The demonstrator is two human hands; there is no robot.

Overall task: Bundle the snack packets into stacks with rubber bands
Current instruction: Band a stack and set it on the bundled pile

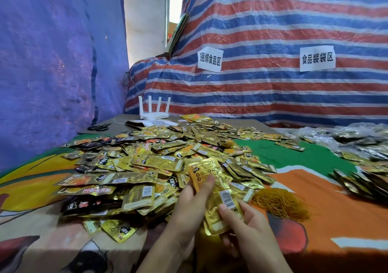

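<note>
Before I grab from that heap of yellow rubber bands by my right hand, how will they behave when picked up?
The rubber bands lie as a tangled heap of thin loops, so several will probably lift together. They look limp and light, likely drooping when lifted. Resting on the printed cloth, they seem unlikely to roll or slide.

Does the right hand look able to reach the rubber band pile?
Probably yes: the rubber bands lie on the cloth beside the right hand, with nothing between. But its fingers grip a stack of packets, so picking one may be awkward.
</note>
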